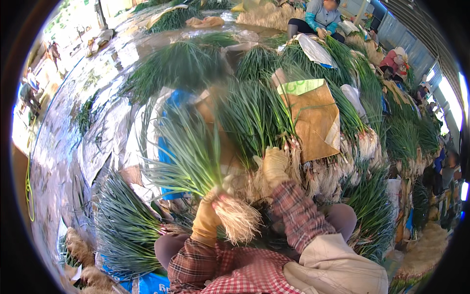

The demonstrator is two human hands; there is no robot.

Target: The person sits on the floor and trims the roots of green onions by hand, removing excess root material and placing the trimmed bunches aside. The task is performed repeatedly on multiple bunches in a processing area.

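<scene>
My left hand [208, 208], in a yellowish glove, grips a bunch of green onions [191, 169] near the white stalks, its long leaves fanning up and left and its pale roots [235, 220] hanging to the right. My right hand [273, 164], also gloved, touches a pile of green onions [254, 117] ahead of me; its fingertips are partly lost among stems and roots, so their grip is unclear. Just beyond it to the right lies a brown paper sack [313, 127] with a pale green patch on top.
Heaps of green onions [122, 225] surround me on plastic sheets [105, 142]. A seated co-worker [320, 19] handles something at the back right, others [391, 61] sit along the metal wall [404, 39]. More people [29, 95] are at the far left, near a yellow hose [29, 191].
</scene>
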